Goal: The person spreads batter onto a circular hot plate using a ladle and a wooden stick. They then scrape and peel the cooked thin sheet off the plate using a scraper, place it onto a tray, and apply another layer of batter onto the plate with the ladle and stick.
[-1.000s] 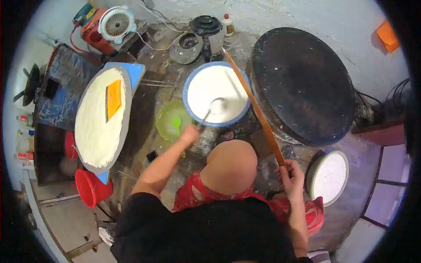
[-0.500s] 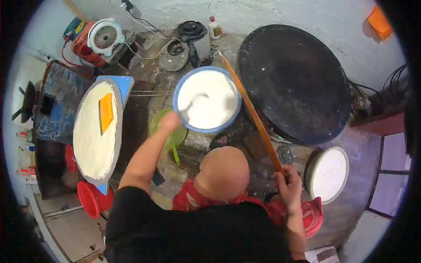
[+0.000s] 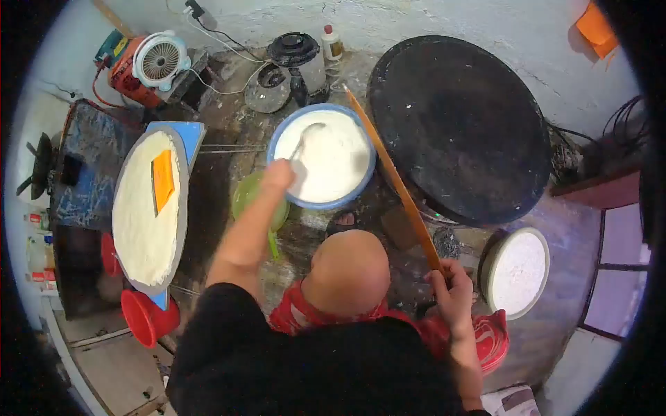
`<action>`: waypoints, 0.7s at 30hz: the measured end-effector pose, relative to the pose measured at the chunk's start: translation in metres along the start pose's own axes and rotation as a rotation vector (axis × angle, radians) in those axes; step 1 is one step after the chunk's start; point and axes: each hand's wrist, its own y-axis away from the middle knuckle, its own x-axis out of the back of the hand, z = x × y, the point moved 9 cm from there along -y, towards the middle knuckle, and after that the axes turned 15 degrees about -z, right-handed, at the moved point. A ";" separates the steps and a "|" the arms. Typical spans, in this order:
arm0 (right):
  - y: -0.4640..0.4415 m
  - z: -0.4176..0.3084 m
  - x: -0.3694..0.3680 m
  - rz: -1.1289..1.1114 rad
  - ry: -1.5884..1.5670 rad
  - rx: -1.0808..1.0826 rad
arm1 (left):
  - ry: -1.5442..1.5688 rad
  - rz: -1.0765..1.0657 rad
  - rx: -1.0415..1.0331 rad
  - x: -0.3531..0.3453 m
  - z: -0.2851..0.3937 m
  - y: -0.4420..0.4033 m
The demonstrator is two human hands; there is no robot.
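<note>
My left hand (image 3: 279, 175) is closed around the handle of a metal ladle (image 3: 300, 147), whose bowl rests in the white batter. The batter (image 3: 336, 163) fills a blue-rimmed basin (image 3: 322, 205). A long wooden stick (image 3: 395, 179) is gripped near its lower end by my right hand (image 3: 451, 284); its tip reaches up between the basin and a large round black griddle (image 3: 458, 128). Partly under my left forearm sits a green bowl (image 3: 281, 213) with a green handle sticking out.
At left, a round board with a pale flat sheet (image 3: 142, 215) carries an orange scraper (image 3: 163, 182). Below it is a red bucket (image 3: 151, 319). A tub of white stuff (image 3: 519, 274) stands at right. Behind are a fan (image 3: 161, 60), a lidded jug (image 3: 305, 62) and a bottle (image 3: 332, 44).
The ladle has swept through the batter from the lower part of the basin to its upper left. My left hand moved left, then slightly up. The view has shifted; my right hand keeps the stick.
</note>
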 end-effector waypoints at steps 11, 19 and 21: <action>0.000 0.007 0.003 0.009 -0.056 -0.023 | -0.024 0.051 -0.011 0.030 -0.010 0.058; -0.011 0.018 0.000 0.017 -0.038 -0.131 | 0.113 0.068 -0.134 -0.048 0.058 -0.011; -0.016 0.022 -0.002 -0.002 0.036 -0.122 | 0.115 -0.003 -0.192 -0.063 0.058 -0.010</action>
